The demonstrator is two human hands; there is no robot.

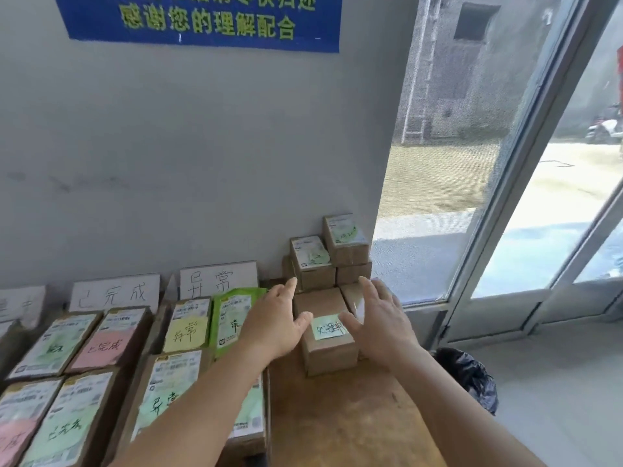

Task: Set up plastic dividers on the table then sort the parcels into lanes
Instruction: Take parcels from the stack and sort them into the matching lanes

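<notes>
Small cardboard parcel [328, 335] sits on the wooden worktop [340, 419] at the right end, just in front of a stack of similar boxes [328, 254] piled against the wall corner. Pale green sticky note [328, 328] with handwriting lies on its top face, likely the lane tag.

Left hand [274, 323] and right hand [379, 320] bracket the parcel from either side, both wide, fingers spread and fairly straight. Thumbs are at or near its top corners; contact looks light, and I cannot tell if the palms press the sides. Judged as framing it for a two-sided lift or a squaring-up nudge, nothing gripped.

Parcel is plain brown corrugated card, boxy, matte, crisp edges, with clear tape glare on the neighbour box just right of it. It should stay rigid under a side squeeze.

Left of it the lanes are already filled: flat brown parcels with printed labels and pink, yellow and green notes, plus a glossy green mailer bag [232, 318], soft and creased. They lie flat in rows, so the notes read from above.

White divider cards [219, 279] [114, 294] stand upright at the back against the grey wall [168, 163], handwritten as lane headers. Whether they are plastic I cannot tell.

Worktop is bare, scuffed, warm brown wood. Black bin bag [468, 375] sits on the floor to the right, by a glass door [539, 163].
</notes>
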